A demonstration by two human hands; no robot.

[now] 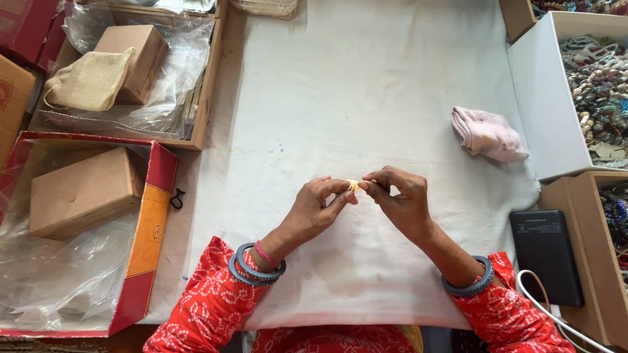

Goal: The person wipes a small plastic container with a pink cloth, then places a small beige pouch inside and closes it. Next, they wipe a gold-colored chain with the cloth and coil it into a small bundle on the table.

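My left hand (315,208) and my right hand (400,199) meet over the middle of a white cloth (340,98) spread on the work surface. Between their fingertips they pinch a small yellow-gold bead-like piece (354,185). Both wrists carry grey bangles, and the sleeves are red with white dots. The piece is mostly hidden by the fingers, so its exact shape is unclear.
A folded pink cloth (487,134) lies right of the hands. A white box of mixed beads (598,91) sits at the far right, a black power bank (546,256) with a white cable below it. Brown cardboard boxes (85,191) and a beige pouch (91,80) lie in trays on the left.
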